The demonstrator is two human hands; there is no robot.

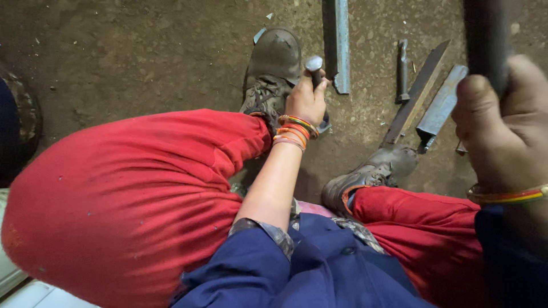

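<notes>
The person squats on a dirt floor (142, 51), red trousers (142, 194) filling the lower left of the view and blue sleeves below.

The left hand (305, 100) is closed around a short metal punch (314, 65) held upright, its rounded, worn head poking out above the fingers. The wrist carries a stack of coloured bangles (294, 131). The punch stands just beside the toe of the left boot (274, 68) and close to the near edge of a long steel bar (341, 43) that runs away up the frame; where its lower tip meets anything is hidden by the hand.

The right hand (502, 131) is raised close to the camera at the right edge, fist wrapped tight around a dark handle (485, 40) that rises out of the top of the view; what sits at its far end cannot be seen.

Between the two hands, on the floor, lie a small chisel (403, 68), a long flat blade (416, 94) laid diagonally, and a shorter flat steel piece (440, 105), side by side with narrow gaps. The right boot (374, 174) sits just below them, its toe near their lower ends.

Open floor lies to the upper left, beyond the left knee. A dark round object (20, 122) sits at the far left edge.
</notes>
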